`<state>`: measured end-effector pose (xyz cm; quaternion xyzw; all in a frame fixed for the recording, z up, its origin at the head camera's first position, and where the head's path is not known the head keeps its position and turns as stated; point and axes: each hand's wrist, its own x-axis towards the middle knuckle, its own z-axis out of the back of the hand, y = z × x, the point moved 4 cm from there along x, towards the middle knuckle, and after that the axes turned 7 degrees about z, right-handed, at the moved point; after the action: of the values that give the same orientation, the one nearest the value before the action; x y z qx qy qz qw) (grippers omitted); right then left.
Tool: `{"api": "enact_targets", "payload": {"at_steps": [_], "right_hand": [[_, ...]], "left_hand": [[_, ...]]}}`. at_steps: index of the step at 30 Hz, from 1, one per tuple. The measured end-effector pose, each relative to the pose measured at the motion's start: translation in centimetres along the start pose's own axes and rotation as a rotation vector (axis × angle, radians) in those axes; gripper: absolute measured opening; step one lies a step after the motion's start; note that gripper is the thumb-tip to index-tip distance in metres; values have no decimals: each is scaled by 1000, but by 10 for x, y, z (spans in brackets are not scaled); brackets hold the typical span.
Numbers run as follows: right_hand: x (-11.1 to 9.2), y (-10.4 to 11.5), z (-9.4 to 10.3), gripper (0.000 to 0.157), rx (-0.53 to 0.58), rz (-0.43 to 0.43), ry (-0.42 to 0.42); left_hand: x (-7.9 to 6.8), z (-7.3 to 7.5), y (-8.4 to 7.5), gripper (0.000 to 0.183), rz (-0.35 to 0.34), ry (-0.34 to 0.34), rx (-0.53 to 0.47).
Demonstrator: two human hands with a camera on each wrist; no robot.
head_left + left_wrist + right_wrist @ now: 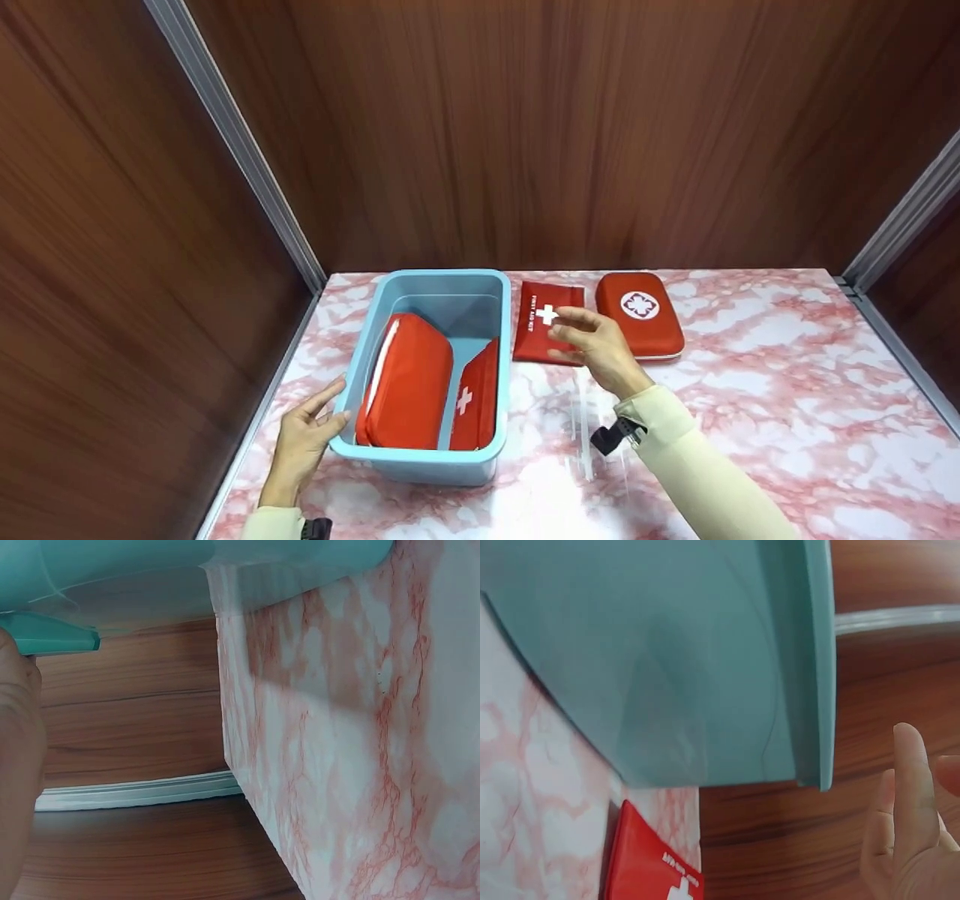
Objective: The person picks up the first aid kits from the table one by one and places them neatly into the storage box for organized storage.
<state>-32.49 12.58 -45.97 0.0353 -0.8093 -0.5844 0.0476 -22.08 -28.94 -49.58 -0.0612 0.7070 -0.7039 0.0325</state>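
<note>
A light blue plastic bin (504, 390) stands on the marbled table, holding a plump red case (412, 386) with a pale zip edge and a flat red pouch (474, 409) with a white cross. My left hand (300, 442) holds the bin's left rim between thumb and fingers; in the left wrist view the hand (16, 712) is partly cut off. Over a flat red first aid pouch (529, 341) hovers my right hand (600, 349), fingers apart and holding nothing. Right of it lies a red hard case (651, 326) with a white round emblem.
The table (750, 435) has a pink and white marbled top. Dark wood panels (525, 135) enclose it at the back and sides, with metal strips (240, 142) along the corners. Glare lies on the tabletop in front of the right hand.
</note>
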Motion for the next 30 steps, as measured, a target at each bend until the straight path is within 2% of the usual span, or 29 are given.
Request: {"api": "enact_targets", "payload": {"at_steps": [12,19,24,30], "right_hand": [[4,-6,14,37,-34,7,-24],[6,-15,22,33,-22,10,-42],[7,-23,28,34,-19,-9,-68],[9,-32,34,36,-34,-29,-81]], "left_hand": [[0,0,-1,52,10,-5,13],[1,1,1,52,-18,3,20],[1,0,1,52,21,-11,35],[0,0,3,53,47,-11,3]]}}
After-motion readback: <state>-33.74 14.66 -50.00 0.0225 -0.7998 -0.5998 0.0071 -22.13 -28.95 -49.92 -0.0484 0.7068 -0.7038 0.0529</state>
